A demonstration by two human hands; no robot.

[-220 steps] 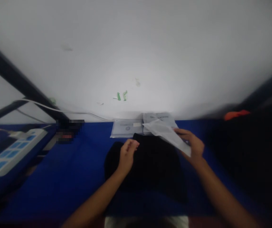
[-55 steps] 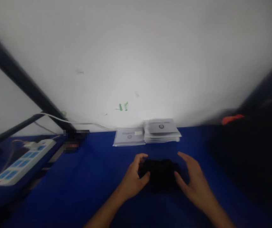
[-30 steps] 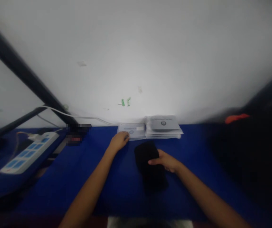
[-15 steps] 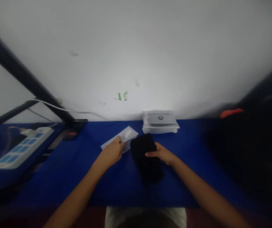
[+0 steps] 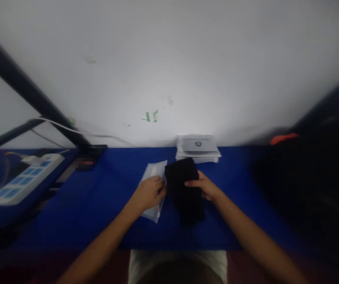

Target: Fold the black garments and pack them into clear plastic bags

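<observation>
My left hand (image 5: 151,193) is closed on a flat, translucent plastic bag (image 5: 153,170), which has a whitish patch inside its upper part. The bag's lower end shows below my fingers. Beside it, my right hand (image 5: 203,185) grips a folded black cloth item (image 5: 184,177) by its right edge, thumb on top. The cloth's exact kind cannot be made out. Its left edge is close to the fingers of my left hand, and its lower part hangs toward the front of the table.
A stack of flat, pale packets (image 5: 197,148) lies against the wall behind my hands. To the left, a white power strip (image 5: 27,179) with blue sockets has a cable plugged in. A large dark mass (image 5: 311,189) stands at the right of the blue table (image 5: 98,205).
My left hand has moved right, toward the black cloth, turning the plastic bag from slanting sideways to more lengthwise. The right hand keeps its grip on the cloth, almost in place.
</observation>
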